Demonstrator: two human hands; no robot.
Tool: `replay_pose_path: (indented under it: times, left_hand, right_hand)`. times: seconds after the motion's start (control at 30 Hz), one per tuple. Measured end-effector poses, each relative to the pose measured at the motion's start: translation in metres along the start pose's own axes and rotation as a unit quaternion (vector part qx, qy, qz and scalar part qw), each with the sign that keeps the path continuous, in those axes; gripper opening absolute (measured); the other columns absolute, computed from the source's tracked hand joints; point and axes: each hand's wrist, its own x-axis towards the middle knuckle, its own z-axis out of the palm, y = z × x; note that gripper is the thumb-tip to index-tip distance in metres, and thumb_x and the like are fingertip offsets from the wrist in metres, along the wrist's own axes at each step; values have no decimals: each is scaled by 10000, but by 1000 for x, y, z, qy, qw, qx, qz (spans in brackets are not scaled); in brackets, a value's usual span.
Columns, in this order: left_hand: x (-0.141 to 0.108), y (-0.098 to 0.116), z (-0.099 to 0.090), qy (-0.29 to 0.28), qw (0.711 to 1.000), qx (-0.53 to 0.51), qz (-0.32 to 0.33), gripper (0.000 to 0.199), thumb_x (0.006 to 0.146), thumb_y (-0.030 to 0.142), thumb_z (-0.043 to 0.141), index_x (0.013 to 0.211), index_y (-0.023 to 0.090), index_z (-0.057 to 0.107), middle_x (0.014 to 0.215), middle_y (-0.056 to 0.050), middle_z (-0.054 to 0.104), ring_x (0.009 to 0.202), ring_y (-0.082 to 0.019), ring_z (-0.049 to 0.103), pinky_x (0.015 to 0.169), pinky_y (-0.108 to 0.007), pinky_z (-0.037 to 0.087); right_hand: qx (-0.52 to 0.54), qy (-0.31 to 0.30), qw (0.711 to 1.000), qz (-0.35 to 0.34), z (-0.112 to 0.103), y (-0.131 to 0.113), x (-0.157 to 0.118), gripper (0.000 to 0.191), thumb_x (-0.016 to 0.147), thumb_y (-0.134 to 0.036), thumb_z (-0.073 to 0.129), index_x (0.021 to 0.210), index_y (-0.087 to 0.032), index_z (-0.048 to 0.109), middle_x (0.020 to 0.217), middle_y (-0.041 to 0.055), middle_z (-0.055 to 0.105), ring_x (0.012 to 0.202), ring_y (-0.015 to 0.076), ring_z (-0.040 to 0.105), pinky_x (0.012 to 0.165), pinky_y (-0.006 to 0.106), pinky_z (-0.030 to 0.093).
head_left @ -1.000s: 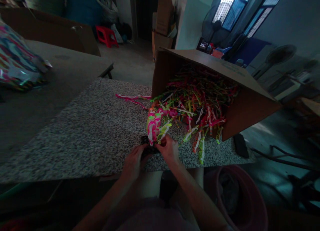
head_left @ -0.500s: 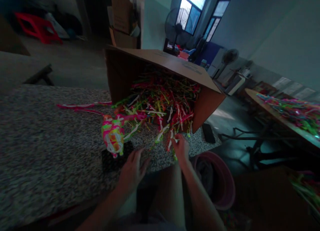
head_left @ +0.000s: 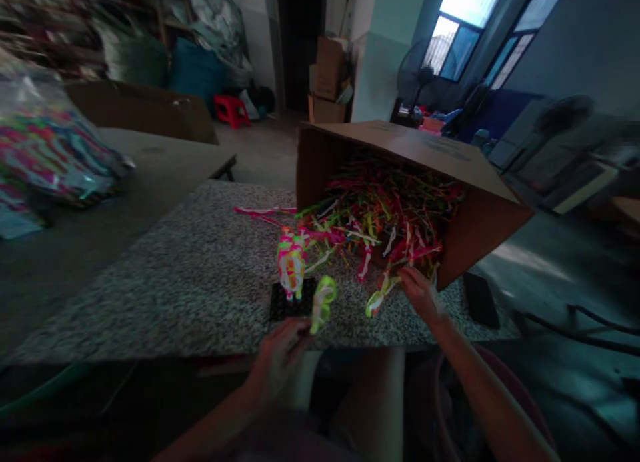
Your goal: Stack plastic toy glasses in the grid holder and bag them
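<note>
Yellow-green piece (head_left: pixel 324 303) rises from the left hand's (head_left: pixel 284 350) pinched fingertips, beside the black pad (head_left: pixel 281 309); it appears curled, though blurred. Right hand (head_left: pixel 421 293) pinches another strip (head_left: pixel 381 297) before the open carton (head_left: pixel 480 232).

Red stool (head_left: pixel 232 110) on flr (head_left: pixel 267 142) nr blue sack (head_left: pixel 197 69).

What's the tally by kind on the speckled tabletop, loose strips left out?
Cardboard carton: 1
Black textured pad: 1
Strip bundle on the pad: 1
Flat black phone-like item: 1
Total: 4
Loose strips are too tangled to count.
</note>
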Motion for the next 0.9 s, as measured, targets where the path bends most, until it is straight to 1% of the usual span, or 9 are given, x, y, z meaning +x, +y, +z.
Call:
replay_pose_path:
  times: [0.07,0.13,0.17,0.27,0.3,0.37,0.57,0.7,0.9]
  left_hand:
    - [-15,-15,-15,94,994,33,-41,240,879,381,523,933,165,613,826,-39,680,731,-146,660,654,-226,526]
    - [-19,-33,-21,153,984,55,-77,290,872,417,528,949,149,610,828,-48,693,706,-157,665,647,-243,536]
    - [-17,-41,-21,161,981,63,-83,305,869,427,530,947,143,612,833,-52,698,700,-160,667,650,-250,539]
    - [-9,-56,-13,155,980,105,-66,314,879,429,515,919,139,628,856,-63,704,722,-165,670,688,-261,539]
    - [-6,-58,-11,153,979,122,-60,313,887,424,503,923,140,631,863,-64,705,729,-166,670,694,-262,537]
    - [-3,-60,-7,152,977,145,-46,309,905,408,476,954,143,627,880,-64,705,738,-164,671,697,-258,535]
    - [-6,-70,-9,105,978,176,34,296,945,360,403,1038,164,604,930,-65,696,804,-168,673,704,-243,531]
    - [-2,-80,-8,102,974,203,23,288,939,367,403,1050,188,600,929,-58,696,779,-187,673,681,-270,532]
    - [8,-86,-11,81,981,172,42,321,914,436,426,990,194,622,916,-61,708,737,-197,677,677,-291,544]
  right_hand:
    - [104,72,987,98,14,-29,-2,215,871,-284,519,992,-158,645,962,105,651,895,189,629,843,322,508]
    - [228,73,950,200,36,-77,0,279,835,-404,563,913,-145,632,774,62,651,682,165,622,673,288,514]
    - [298,45,925,229,49,-104,2,305,813,-432,579,885,-139,621,705,42,639,616,153,607,617,268,502]
    - [450,-25,860,241,85,-173,8,310,754,-440,628,837,-144,589,681,15,633,597,136,602,574,231,481]
    - [464,-29,851,243,94,-188,10,300,741,-432,641,821,-150,582,691,11,635,609,132,604,576,224,476]
    - [440,-25,860,257,104,-205,13,273,728,-413,661,789,-161,577,693,1,635,619,127,601,582,215,465]
    - [280,-84,923,250,97,-208,22,214,718,-331,730,795,-180,599,718,-13,655,671,124,623,642,205,445]
    - [259,-131,941,172,95,-200,29,251,712,-352,752,805,-177,598,732,-19,647,673,106,605,615,179,417]
    - [228,-188,952,78,97,-181,46,306,696,-397,758,803,-165,591,716,-32,625,664,95,582,600,169,383]
